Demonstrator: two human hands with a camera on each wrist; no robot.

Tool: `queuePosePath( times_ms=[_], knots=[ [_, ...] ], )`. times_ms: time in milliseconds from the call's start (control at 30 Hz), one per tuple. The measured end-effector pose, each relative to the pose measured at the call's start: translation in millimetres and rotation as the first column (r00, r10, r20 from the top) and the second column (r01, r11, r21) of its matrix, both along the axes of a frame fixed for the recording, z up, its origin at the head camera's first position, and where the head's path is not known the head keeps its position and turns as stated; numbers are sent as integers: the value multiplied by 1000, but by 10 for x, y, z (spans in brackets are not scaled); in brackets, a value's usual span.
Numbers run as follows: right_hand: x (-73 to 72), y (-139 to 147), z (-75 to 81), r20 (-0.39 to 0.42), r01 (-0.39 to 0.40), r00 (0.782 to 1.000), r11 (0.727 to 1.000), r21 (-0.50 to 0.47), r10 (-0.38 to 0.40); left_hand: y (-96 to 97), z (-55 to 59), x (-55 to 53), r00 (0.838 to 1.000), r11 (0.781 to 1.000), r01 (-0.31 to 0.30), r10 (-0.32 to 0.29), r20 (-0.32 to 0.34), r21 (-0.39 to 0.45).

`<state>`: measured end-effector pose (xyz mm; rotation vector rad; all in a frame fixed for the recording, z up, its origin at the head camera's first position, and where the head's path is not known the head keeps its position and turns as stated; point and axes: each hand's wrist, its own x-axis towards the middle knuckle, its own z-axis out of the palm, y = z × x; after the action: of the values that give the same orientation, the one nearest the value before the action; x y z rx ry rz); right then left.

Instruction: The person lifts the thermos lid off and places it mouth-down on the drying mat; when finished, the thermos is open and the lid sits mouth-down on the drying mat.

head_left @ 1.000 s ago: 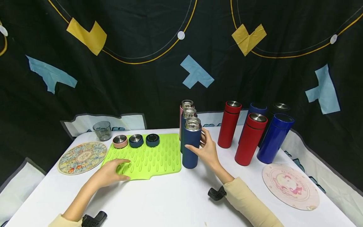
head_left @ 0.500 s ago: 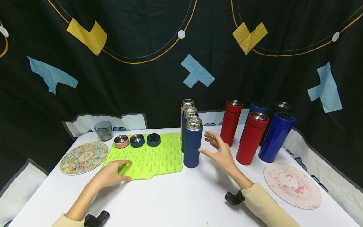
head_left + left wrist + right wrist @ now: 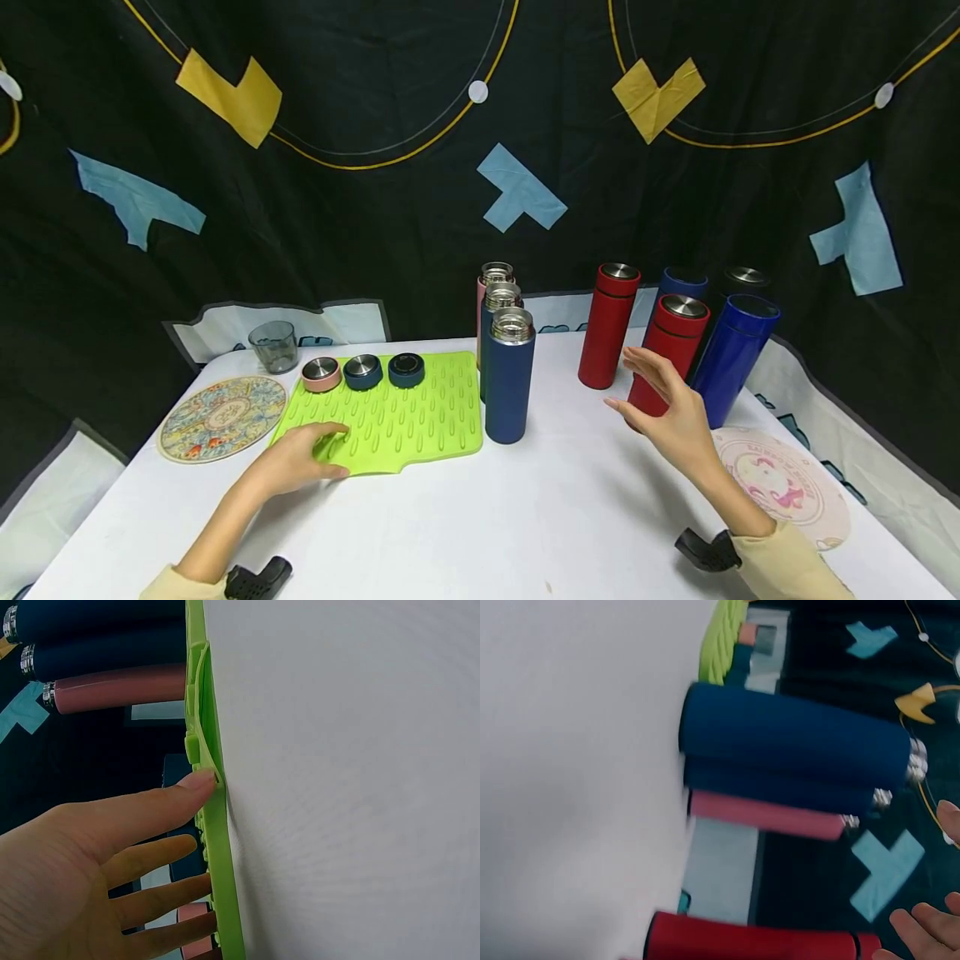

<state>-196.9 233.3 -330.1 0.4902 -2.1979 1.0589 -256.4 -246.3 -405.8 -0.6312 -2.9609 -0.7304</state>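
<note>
My left hand rests at the front left edge of a green ridged mat. In the left wrist view its thumb and fingertips touch that edge, spread rather than curled. My right hand hangs with fingers apart and nothing between them, overlapping the front red thermos in the head view. Beside the mat stand three lidless thermoses in a row: a dark blue one in front, another blue one behind it, and a pink one at the back. A pink lid and two dark blue lids lie on the mat.
At the right stand another red thermos, two blue ones and a black one, all capped. A pink round mat lies at the right, a patterned round mat at the left, near a glass cup.
My right hand has let go of the front dark blue thermos and moved right, over to the front red thermos. My left hand has stayed at the mat's edge.
</note>
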Motion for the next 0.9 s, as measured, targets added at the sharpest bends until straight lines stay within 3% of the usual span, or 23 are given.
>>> queuePosePath(
  times_ms=[267,467,700,900],
  knots=[
    [-82,493,-106,-62,130,989,987,-97,-136,6,8,5,1000,1000,-4,4,-2,-7],
    [-241,737,-173,8,254,966,951,-177,-257,5,13,6,1000,1000,-9,9,2,-10],
    [-460,805,-393,147,259,962,939,-228,-230,6,-5,-4,1000,1000,2,-2,3,-11],
    [-611,784,-491,184,249,961,938,-242,-207,13,-4,3,1000,1000,-3,3,0,-13]
  ],
)
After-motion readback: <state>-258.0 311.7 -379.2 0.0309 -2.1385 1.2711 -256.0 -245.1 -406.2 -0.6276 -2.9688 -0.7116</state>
